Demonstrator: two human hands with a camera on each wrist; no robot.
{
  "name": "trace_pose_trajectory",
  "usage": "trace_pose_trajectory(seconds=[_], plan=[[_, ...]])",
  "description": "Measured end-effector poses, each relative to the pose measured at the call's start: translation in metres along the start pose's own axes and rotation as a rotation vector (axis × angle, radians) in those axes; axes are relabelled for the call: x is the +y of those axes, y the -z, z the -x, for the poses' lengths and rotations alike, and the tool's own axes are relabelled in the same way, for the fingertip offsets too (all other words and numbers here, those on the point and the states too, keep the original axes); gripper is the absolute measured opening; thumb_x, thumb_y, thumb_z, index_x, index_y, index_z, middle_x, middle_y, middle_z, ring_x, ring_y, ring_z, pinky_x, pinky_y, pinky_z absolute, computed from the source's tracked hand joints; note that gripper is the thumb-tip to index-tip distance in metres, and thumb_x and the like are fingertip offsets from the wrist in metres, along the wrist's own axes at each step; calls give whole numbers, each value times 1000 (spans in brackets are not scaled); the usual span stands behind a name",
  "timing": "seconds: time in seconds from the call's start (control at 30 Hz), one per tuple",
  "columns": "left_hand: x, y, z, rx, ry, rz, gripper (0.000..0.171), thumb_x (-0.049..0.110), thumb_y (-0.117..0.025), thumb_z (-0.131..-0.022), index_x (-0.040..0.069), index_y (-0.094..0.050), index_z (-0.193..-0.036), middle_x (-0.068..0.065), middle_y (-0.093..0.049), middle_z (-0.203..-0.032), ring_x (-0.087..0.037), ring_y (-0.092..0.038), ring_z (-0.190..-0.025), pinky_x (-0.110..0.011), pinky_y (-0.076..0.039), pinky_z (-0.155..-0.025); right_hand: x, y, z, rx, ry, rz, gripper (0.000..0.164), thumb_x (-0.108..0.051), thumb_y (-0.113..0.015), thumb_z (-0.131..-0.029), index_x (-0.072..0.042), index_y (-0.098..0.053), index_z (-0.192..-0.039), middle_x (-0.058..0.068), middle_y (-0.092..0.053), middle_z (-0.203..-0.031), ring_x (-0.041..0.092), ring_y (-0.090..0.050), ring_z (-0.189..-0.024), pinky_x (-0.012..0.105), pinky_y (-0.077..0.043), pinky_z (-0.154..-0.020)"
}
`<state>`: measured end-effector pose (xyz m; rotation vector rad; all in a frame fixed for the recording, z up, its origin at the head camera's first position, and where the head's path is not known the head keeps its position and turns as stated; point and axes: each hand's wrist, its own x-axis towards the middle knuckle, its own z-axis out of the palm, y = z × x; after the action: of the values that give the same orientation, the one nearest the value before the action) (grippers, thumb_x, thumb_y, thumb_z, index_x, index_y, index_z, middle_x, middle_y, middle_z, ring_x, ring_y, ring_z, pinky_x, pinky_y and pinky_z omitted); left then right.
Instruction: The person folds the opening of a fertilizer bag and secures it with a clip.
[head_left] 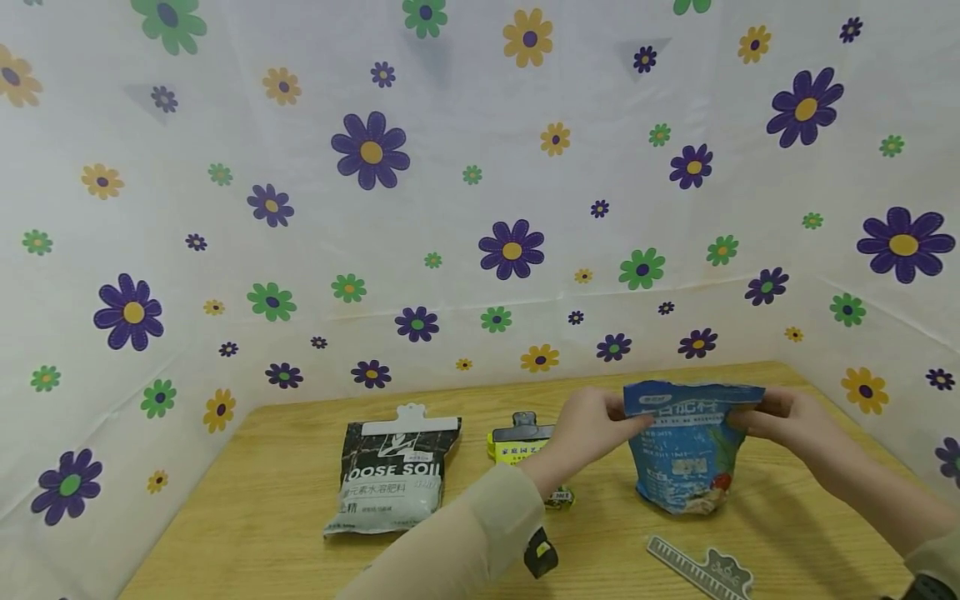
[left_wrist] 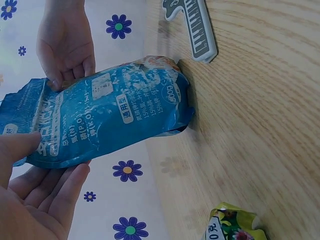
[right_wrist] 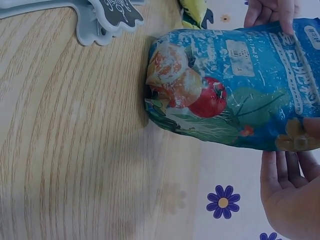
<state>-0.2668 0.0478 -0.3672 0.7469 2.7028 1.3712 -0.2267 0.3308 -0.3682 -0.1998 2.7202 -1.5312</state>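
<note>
A wood-grain bench (head_left: 255,500), pale yellow-brown with fine streaks, spreads before a person and is closed in at the back and on both sides by a white sheet (head_left: 450,192) printed with purple, green and orange daisy-like flowers. The sheet hangs like walls, with faint creases, and a soft shadow falls on the wood to the right. Right of center, a blue pouch (head_left: 682,458) stands roughly upright, its base down at the bench top; its front carries white Chinese lettering and a picture of a red tomato and leaves. Both hands pinch it near the top: the left hand (head_left: 588,433) at one upper edge and the right hand (head_left: 791,417) at the other, each with the thumb in front and fingers behind. In front of the pouch, apart from it, lies a gray clip (head_left: 701,571) with stripes like piano keys. Well to the left rests a black-and-gray bag (head_left: 397,492) marked "LOOSE SOIL", a white clip (head_left: 411,423) across its top. Between bag and pouch is a yellow packet (head_left: 517,452) with a dark clip (head_left: 522,432) along its top, partly hidden by the left arm. Light-colored sleeves (head_left: 498,504) cover both forearms.
</note>
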Motion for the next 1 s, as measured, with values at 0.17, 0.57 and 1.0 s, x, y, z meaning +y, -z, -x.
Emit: trace_pose_trajectory(seconds=[0.17, 0.57, 1.0], plan=[[2, 2, 2, 2, 1, 8, 17, 27, -80, -97, 11, -85, -99, 1, -82, -87, 2, -63, -71, -15, -52, -64, -3, 1, 1, -5, 15, 17, 47, -22, -61, -108, 11, -56, -142, -26, -72, -103, -8, -66, -97, 24, -55, -90], [9, 4, 8, 9, 4, 23, 17, 26, -82, -96, 11, -84, -103, 2, -82, -90, 3, -65, -74, -14, -55, -68, -3, 4, 4, 12, 41, 2, 22, -19, -66, -106, -26, -70, -127, -27, -72, -103, -7, -66, -98, 16, -53, -85], [14, 8, 9, -5, -32, -4, 36, 25, -80, -97, 11, -67, -67, 5, -60, -59, -4, -43, -53, -18, -35, -50, -3, 6, 4, 4, 111, -30, 26, -12, -64, -106, -30, -72, -123, -27, -71, -106, -2, -69, -97, 12, -51, -83]])
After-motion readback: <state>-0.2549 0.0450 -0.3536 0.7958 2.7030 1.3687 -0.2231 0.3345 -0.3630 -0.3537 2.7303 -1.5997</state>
